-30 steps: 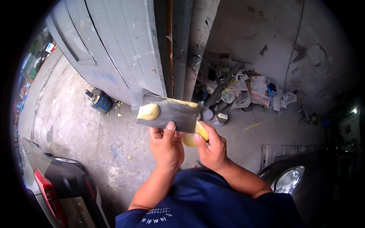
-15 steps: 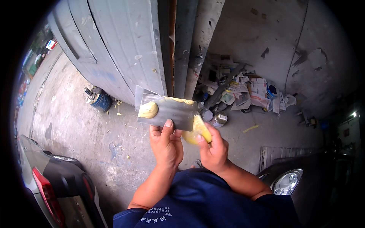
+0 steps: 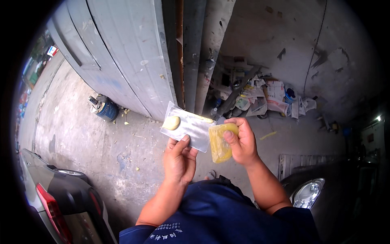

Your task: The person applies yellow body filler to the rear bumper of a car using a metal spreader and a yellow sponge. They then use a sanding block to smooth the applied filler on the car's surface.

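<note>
Working the pale putty (image 3: 171,123) seems the step in hand: the left hand (image 3: 178,160) pinches the thin plate (image 3: 191,132) carrying it, while the right hand's (image 3: 245,146) grip clasps a yellow spreader (image 3: 220,151) at the plate's right end. Another stroke likely calls for a steady plate.

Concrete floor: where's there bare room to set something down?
Mostly bare concrete floor lies between the blue bucket and the left-hand car, with stains and flecks. Another patch lies between the yellow strip and slatted grate. Papers crowd the floor by the wall.
</note>
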`<act>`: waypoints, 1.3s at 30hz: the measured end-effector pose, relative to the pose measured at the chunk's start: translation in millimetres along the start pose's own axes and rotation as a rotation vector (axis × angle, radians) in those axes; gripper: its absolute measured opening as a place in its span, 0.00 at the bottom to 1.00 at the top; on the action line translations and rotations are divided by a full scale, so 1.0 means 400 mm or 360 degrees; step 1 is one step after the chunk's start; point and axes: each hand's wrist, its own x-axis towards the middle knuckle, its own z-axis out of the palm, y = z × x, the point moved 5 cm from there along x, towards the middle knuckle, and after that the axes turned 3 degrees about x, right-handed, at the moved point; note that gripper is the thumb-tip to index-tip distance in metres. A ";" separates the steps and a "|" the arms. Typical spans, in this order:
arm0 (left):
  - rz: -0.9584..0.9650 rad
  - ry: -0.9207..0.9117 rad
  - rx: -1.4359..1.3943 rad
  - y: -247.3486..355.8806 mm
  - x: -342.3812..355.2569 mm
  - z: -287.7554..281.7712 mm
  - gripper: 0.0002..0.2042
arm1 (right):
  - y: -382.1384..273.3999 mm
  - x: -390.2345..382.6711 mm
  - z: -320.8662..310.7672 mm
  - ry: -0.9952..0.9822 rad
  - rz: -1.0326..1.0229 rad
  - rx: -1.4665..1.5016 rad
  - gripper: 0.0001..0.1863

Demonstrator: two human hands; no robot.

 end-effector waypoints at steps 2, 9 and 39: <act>-0.0006 -0.0022 -0.0020 -0.006 -0.001 0.008 0.13 | 0.008 0.002 -0.005 0.0015 0.0029 0.0004 0.18; 0.0096 -0.0015 -0.0031 0.004 0.022 -0.006 0.13 | -0.011 -0.047 -0.021 0.0242 -0.0447 -0.0937 0.15; 0.0100 -0.0219 0.0006 0.045 0.047 0.023 0.14 | 0.077 -0.011 0.013 0.0329 0.0437 0.0757 0.12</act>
